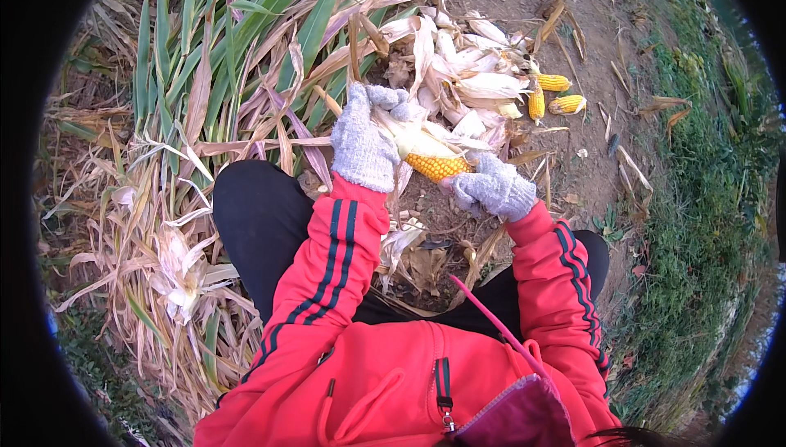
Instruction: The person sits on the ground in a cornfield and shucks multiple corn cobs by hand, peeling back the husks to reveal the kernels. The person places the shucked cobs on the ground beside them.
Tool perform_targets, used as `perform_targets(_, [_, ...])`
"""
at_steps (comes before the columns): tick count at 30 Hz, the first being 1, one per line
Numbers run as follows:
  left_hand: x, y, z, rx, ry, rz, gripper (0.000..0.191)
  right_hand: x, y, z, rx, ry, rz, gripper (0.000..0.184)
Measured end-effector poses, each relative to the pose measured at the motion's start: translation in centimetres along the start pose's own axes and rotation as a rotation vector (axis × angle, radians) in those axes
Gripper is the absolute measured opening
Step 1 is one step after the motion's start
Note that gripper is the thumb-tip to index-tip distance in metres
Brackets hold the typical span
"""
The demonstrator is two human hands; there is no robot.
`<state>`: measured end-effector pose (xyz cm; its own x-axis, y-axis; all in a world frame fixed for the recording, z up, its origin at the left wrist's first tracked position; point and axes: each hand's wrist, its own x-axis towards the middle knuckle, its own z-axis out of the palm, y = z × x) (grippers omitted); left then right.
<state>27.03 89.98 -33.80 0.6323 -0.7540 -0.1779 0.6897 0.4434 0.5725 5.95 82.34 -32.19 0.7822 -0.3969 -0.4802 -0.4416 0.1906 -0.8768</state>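
Note:
Between my two gloved hands lies an ear of corn, its yellow kernels bare at the lower end. Pale husk leaves still wrap its upper end. My left hand, in a grey knit glove, grips the husk at the stalk end. At the other end, my right hand has its fingers and thumb around the tip of the ear. The palms face the corn, so some fingertips are hidden. Just beyond the hands is a heap of husks.
Several husked yellow cobs lie on bare soil right of the heap. Cut corn stalks with green and dry leaves cover the left side. A loose husk rests beside my left knee. Green weeds grow along the right.

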Motion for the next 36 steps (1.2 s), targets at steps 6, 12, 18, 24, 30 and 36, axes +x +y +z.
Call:
perform_targets(6, [3.3,5.4,-2.0,-0.027,0.164,0.102,0.041,-0.8,0.3,-2.8,0.185,-0.055,-0.084,0.043])
perform_targets(12, [2.5,4.7,-0.4,0.688,0.333,0.571,0.027,0.3,1.0,-1.9,0.181,0.184,-0.160,0.055])
perform_targets(18, [-0.3,2.0,1.8,0.678,0.040,0.132,0.027,2.5,1.2,-0.5,0.233,0.523,-0.427,0.061])
perform_targets(24, [-1.3,-3.3,0.6,0.521,-0.483,-0.229,0.065,1.6,1.2,1.1,-0.499,0.549,-0.409,0.080])
perform_targets(30, [-0.5,-3.4,-0.3,0.080,-0.412,-0.170,0.058,1.6,0.1,-1.9,0.141,0.517,-0.557,0.039])
perform_targets(36, [-2.2,-4.0,1.5,0.455,-0.461,-0.346,0.061,0.7,-1.3,-2.1,0.367,0.617,-0.588,0.026])
